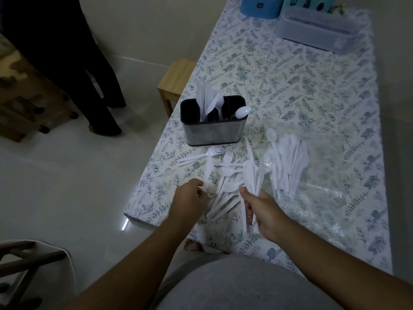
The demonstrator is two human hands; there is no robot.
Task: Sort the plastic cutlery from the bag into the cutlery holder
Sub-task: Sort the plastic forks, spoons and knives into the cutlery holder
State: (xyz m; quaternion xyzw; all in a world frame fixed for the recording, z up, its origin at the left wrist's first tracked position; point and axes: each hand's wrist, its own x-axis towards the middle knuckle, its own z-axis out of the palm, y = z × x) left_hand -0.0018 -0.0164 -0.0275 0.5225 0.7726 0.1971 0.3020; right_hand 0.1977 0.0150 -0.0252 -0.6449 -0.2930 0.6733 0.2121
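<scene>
Floral tablecloth (312,90): right hand (262,211) grips a bundle of knives (253,182), long axis pointing toward the cutlery holder (213,130) — left hand (190,199) curled, contents unclear.

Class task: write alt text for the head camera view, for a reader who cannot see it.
A person's right hand grips a bundle of white plastic knives over a loose pile of white plastic cutlery on a floral-covered table, while the left hand reaches toward the pile. Behind stands a dark three-compartment cutlery holder, partly filled.
</scene>
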